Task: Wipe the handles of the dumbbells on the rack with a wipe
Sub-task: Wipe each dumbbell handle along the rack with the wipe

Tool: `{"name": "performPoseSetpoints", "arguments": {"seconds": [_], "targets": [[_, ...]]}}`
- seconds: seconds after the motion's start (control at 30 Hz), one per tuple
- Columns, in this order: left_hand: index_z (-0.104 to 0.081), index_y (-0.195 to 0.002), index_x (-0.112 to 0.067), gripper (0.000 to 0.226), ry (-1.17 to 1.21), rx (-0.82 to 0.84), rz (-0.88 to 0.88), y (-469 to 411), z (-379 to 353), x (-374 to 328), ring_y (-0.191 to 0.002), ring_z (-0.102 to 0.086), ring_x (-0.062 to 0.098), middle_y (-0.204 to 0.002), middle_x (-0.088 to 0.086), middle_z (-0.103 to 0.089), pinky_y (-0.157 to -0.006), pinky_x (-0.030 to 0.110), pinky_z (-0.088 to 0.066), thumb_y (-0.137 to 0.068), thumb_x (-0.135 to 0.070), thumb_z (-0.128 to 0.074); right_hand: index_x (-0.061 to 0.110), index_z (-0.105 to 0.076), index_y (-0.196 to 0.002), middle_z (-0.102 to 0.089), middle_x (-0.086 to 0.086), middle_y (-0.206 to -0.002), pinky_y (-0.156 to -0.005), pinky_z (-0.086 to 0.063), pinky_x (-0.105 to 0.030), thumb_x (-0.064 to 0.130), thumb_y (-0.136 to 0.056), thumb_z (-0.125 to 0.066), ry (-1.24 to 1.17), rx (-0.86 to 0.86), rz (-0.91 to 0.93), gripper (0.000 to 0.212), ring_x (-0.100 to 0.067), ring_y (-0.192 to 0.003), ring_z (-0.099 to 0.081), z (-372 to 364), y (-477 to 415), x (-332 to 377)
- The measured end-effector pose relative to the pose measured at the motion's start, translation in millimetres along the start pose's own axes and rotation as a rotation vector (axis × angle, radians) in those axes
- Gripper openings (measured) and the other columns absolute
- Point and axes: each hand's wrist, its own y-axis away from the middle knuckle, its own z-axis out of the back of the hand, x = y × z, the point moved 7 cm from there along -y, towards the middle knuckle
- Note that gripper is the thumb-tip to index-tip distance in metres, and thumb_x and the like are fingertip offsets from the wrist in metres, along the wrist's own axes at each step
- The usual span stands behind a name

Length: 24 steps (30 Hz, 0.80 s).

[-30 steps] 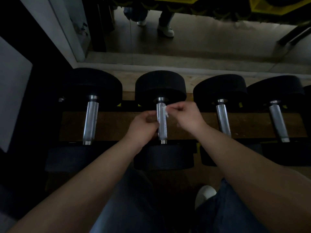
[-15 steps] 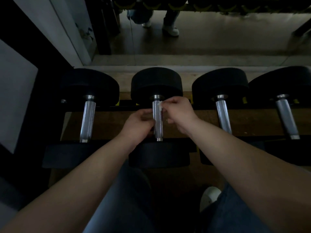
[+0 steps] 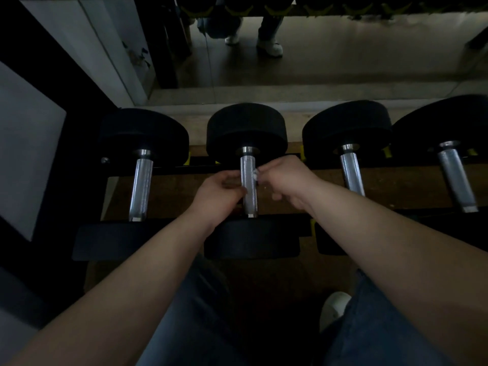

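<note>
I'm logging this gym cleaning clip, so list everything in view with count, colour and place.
black-headed dumbbells with knurled silver handles: 4, black and silver, side by side across the rack
black metal rack: 1, black with yellow bits, under the dumbbells
small white wipe: 1, white, at the right side of the second handle from the left
wall mirror: 1, behind the rack, reflecting legs and white shoes
white shoe: 1, white, bottom right
blue jeans: 1, blue, bottom centre
left hand: 1, against that handle's left side; its grasp is hidden
right hand: 1, pinches the wipe
</note>
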Motion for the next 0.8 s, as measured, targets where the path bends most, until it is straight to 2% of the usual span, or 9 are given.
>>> {"name": "performPoseSetpoints", "arguments": {"seconds": [0.07,0.17,0.23,0.33,0.4,0.47,0.53,0.63,0.8], "targets": [[-0.062,-0.123,-0.032,0.037,0.027,-0.003,0.005,1,0,-1,-0.096,-0.067,0.01,-0.109,-0.005,-0.069,-0.078,0.025,-0.056,-0.091,-0.014,-0.068,0.021,-0.071,-0.095,-0.072,-0.008,-0.101,-0.052,-0.045,-0.027,0.017,-0.09,-0.075,-0.099,-0.033,0.046,0.007,-0.024,-0.077,-0.065,1,-11,8],[-0.062,-0.126,-0.033,0.04,0.018,-0.008,0.025,1,0,0,-0.099,-0.068,0.013,-0.111,-0.004,-0.069,-0.087,0.034,-0.058,-0.091,-0.016,-0.069,0.023,-0.069,-0.095,-0.071,-0.007,-0.105,-0.047,-0.043,-0.025,0.017,-0.093,-0.072,-0.156,-0.027,0.068,0.007,-0.021,-0.072,-0.058,4,-17,15],[-0.062,-0.127,-0.032,0.041,0.026,-0.003,0.023,0,0,0,-0.101,-0.068,0.014,-0.111,-0.003,-0.069,-0.09,0.036,-0.058,-0.09,-0.015,-0.069,0.025,-0.069,-0.093,-0.072,-0.004,-0.095,-0.051,-0.045,-0.026,0.016,-0.094,-0.069,0.004,0.059,0.032,0.009,-0.019,-0.068,-0.055,4,-12,9],[-0.063,-0.127,-0.028,0.042,0.032,-0.016,0.002,-3,0,0,-0.098,-0.068,0.012,-0.106,-0.004,-0.071,-0.089,0.031,-0.056,-0.089,-0.012,-0.07,0.017,-0.074,-0.098,-0.065,0.0,-0.071,-0.043,-0.038,-0.021,0.013,-0.094,-0.066,0.329,0.356,-0.125,0.01,-0.009,-0.046,-0.045,-5,8,-14],[-0.064,-0.125,-0.029,0.04,0.021,-0.022,-0.003,-4,-1,0,-0.099,-0.068,0.011,-0.107,-0.004,-0.071,-0.092,0.031,-0.055,-0.088,-0.013,-0.07,0.012,-0.074,-0.101,-0.061,-0.004,-0.073,-0.039,-0.031,-0.02,0.01,-0.093,-0.065,0.38,0.434,-0.178,0.012,-0.008,-0.041,-0.039,-12,12,-24],[-0.064,-0.122,-0.033,0.039,0.011,-0.022,-0.003,-4,0,2,-0.102,-0.068,0.013,-0.111,-0.003,-0.071,-0.093,0.032,-0.055,-0.088,-0.016,-0.071,0.008,-0.073,-0.104,-0.059,-0.006,-0.075,-0.038,-0.031,-0.02,0.005,-0.092,-0.063,0.266,0.327,-0.152,0.015,-0.009,-0.042,-0.038,-13,-1,-21],[-0.063,-0.122,-0.035,0.038,0.01,-0.015,-0.01,-4,0,1,-0.103,-0.067,0.012,-0.112,-0.003,-0.07,-0.091,0.03,-0.054,-0.088,-0.017,-0.07,0.01,-0.072,-0.109,-0.06,-0.005,-0.078,-0.04,-0.034,-0.02,0.003,-0.094,-0.06,0.042,0.189,-0.092,0.021,-0.011,-0.048,-0.043,-9,-19,-13],[-0.062,-0.124,-0.034,0.038,0.023,-0.007,-0.011,-3,0,1,-0.103,-0.066,0.012,-0.111,-0.005,-0.069,-0.093,0.032,-0.055,-0.09,-0.018,-0.07,0.016,-0.071,-0.117,-0.061,-0.003,-0.083,-0.043,-0.037,-0.022,0.005,-0.095,-0.058,-0.111,0.172,-0.051,0.028,-0.011,-0.053,-0.045,-8,-36,-9],[-0.065,-0.124,-0.033,0.04,0.035,-0.029,0.004,-6,1,4,-0.094,-0.071,0.013,-0.107,-0.003,-0.072,-0.085,0.033,-0.059,-0.088,-0.017,-0.072,0.016,-0.073,-0.108,-0.059,0.0,-0.071,-0.04,-0.033,-0.019,0.01,-0.094,-0.061,0.285,0.472,-0.184,0.019,-0.006,-0.043,-0.041,-16,-11,-29]]}}
